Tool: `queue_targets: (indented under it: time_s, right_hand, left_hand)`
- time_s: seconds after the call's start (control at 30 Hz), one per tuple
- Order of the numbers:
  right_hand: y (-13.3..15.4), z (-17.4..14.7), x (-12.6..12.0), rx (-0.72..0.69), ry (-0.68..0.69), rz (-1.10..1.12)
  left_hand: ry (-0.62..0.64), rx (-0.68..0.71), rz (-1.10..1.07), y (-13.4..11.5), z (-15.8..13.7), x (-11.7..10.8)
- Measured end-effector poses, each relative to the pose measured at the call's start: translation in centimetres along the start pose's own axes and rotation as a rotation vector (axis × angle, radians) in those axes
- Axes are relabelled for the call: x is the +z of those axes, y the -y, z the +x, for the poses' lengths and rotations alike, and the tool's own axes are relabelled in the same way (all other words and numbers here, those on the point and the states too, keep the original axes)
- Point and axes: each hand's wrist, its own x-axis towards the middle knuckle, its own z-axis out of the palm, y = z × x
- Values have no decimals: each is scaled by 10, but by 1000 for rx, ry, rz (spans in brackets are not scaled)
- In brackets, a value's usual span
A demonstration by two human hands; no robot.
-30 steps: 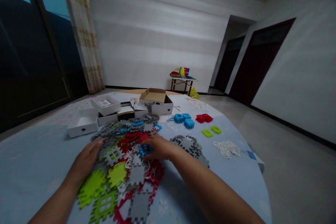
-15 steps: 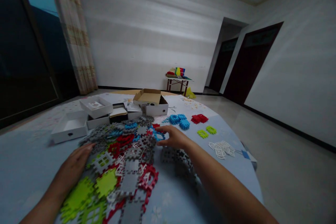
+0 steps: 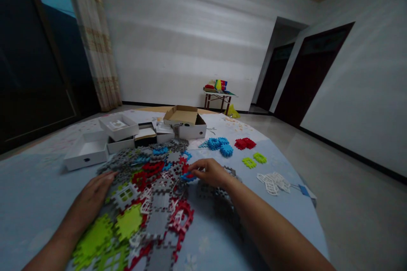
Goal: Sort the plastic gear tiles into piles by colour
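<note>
A heap of interlocking plastic pieces (image 3: pixel 158 223) in grey, red, green, white and blue spreads across the table in front of me. At its right edge, my right hand (image 3: pixel 210 171) pinches a blue toothed building piece (image 3: pixel 188 176) between thumb and fingers, low over the heap. Part of that piece is hidden by the fingertips. Fingers stretched forward, my left hand (image 3: pixel 95 190) rests along the heap's left side, near a grey window-shaped piece (image 3: pixel 126 195), and holds nothing. Dark grey pieces (image 3: pixel 206 189) lie partly beneath my right wrist.
Open white boxes (image 3: pixel 92 156) stand behind the heap, with a brown-lined box (image 3: pixel 181 115) farther right. Sorted groups lie to the right: blue pieces (image 3: pixel 226 150), red pieces (image 3: pixel 245 143), green pieces (image 3: pixel 260 158) and white lattice pieces (image 3: pixel 273 183).
My right hand has closed on the blue piece and drawn it slightly down toward me. My left hand has stayed nearly in place. The view has shifted slightly.
</note>
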Motion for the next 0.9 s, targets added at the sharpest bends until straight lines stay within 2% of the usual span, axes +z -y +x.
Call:
queue_targets:
  time_s: [0.13,0.27,0.33,0.4,0.5,0.6,0.73,0.9]
  right_hand:
    - [-12,4,-22,-15,-156,41]
    - [-25,6,-45,80,-267,22]
    - [-25,3,-49,121,-213,-52]
    - [-21,-1,-45,121,-89,-146]
    - [-11,-8,-32,40,121,-320]
    - [-4,-10,-19,-11,252,-486]
    - [-1,-10,-9,-19,272,-519]
    - [3,-12,-13,-24,226,-324]
  left_hand:
    - [-20,12,-12,8,1,2]
    - [28,-15,-12,4,0,1]
    - [46,-22,-11,1,0,0]
    - [50,-28,-3,-1,0,-1]
    - [52,-33,9,-2,1,-1]
    - [48,-26,4,0,1,0]
    - [34,-16,-7,2,1,1]
    - [16,-17,-3,2,1,1]
